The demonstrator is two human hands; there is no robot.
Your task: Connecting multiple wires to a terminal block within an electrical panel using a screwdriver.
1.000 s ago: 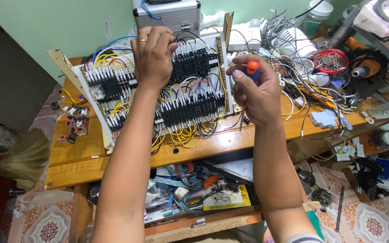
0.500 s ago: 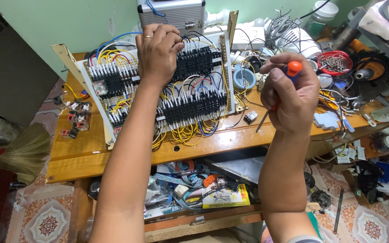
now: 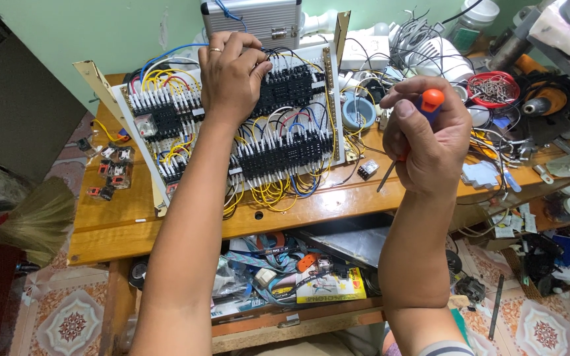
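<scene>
A white control panel (image 3: 166,125) packed with black relay sockets and yellow, white and blue wires leans on the wooden bench (image 3: 126,224). My left hand (image 3: 231,74) rests on the panel's upper middle, fingers pinched among the wires near the top row of sockets. My right hand (image 3: 430,142) hovers above the bench to the right of the panel, closed around a screwdriver (image 3: 431,100) with an orange handle. Its metal shaft points down and left toward the bench, near a small black component (image 3: 367,170).
A silver case (image 3: 252,18) stands behind the panel. A blue cup (image 3: 359,111), a red bowl of small metal parts (image 3: 493,89), loose wires and tools crowd the right side. Loose relays (image 3: 110,168) lie at the left. A shelf of clutter (image 3: 285,273) sits under the bench.
My right hand with the screwdriver has moved from the panel's right edge out to the right and slightly down. My left hand has stayed on the top of the panel.
</scene>
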